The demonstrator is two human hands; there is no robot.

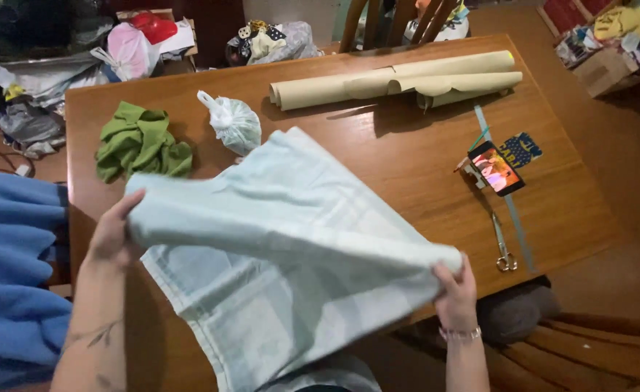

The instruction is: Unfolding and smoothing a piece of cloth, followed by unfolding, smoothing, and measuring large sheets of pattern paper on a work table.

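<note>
So both hands are gripping a pale mint cloth [284, 239] with a faint check pattern, and it's taking up most of the lower middle of the frame. The left hand [113, 232] is clutching one folded edge at the left side, fingers curled over the top of the fabric. The right hand [456, 290] is pinching the other end of that fold at the lower right, with a bracelet showing on the wrist. The cloth is hanging doubled over between them, and its lower part is draping down onto the wooden table [407, 160] toward the bottom edge.

Other stuff sitting around: a crumpled green cloth [140, 141] in the upper left of the table, a knotted white plastic bag [233, 122] just beside it, rolls of tan paper [396, 81] lying across the top, a phone [496, 168] with its screen lit at the right, and scissors [503, 247] lying below it near the table edge. A blue fleece [11, 268] is bunching up at the far left.
</note>
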